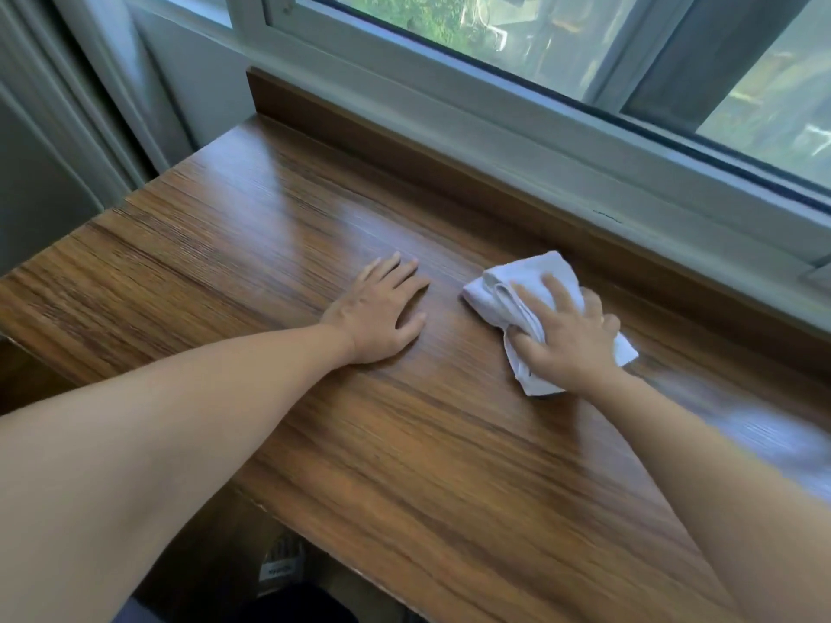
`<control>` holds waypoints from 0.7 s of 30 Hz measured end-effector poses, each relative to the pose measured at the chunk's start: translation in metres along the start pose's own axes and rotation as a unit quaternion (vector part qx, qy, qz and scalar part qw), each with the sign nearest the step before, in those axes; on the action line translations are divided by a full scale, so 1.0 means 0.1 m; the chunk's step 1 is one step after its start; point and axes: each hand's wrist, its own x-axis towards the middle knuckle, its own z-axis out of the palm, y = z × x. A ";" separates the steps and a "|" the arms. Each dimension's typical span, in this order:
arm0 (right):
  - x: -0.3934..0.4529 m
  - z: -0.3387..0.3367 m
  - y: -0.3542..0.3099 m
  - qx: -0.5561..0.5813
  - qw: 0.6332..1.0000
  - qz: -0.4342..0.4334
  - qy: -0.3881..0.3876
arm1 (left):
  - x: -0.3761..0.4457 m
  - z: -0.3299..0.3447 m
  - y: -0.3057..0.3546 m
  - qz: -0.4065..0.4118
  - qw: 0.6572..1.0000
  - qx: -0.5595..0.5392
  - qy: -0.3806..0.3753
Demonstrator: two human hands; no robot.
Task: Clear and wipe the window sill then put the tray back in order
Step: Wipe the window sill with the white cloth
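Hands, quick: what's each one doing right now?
Left hand: open, flat on the wooden sill, holding nothing.
Right hand: presses the white cloth onto the sill, thumb curled round it.

Indoor room, likely home. Deep wood-grain window sill point(279, 245) below sliding window point(562, 60) with pale frame. Daylight through glass, green trees point(418, 15) outside. Pale grey wall point(40, 141) with vertical mouldings at left. Dim floor below sill edge.
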 end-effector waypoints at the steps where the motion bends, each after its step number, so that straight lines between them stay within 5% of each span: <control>1: 0.17 -0.02 0.01 0.008 0.999 0.040 0.002 | 0.00 0.00 0.00 0.001 1.000 -0.001 -0.004; 6: 0.32 0.01 -0.12 0.019 0.995 0.091 0.031 | 0.00 0.01 -0.04 -0.006 1.000 0.001 -0.013; 14: -0.66 0.03 -0.38 0.001 0.988 -0.153 0.014 | -0.01 -0.05 0.02 -0.014 1.000 0.013 -0.016; 21: -1.79 0.06 -0.99 0.059 0.960 -0.273 -0.027 | -0.01 -0.05 -0.02 -0.007 1.000 0.007 -0.012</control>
